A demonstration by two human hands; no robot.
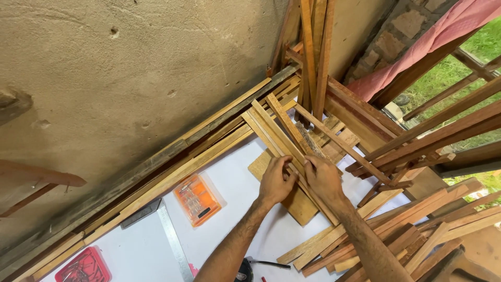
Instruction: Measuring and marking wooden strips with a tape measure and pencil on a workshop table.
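One camera sits on the person's head. It looks down, tilted, from close above at the white table (237, 196) and wooden strips (284, 136) beside the wall (130, 68).

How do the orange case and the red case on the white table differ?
The orange case lies wholly in view in the middle of the white table, near the left hand; the red case sits at the lower left, cut off by the picture's edge. The orange case lies beside the metal square, and the red case beside the long wooden strips. Both are see-through plastic boxes lying flat.
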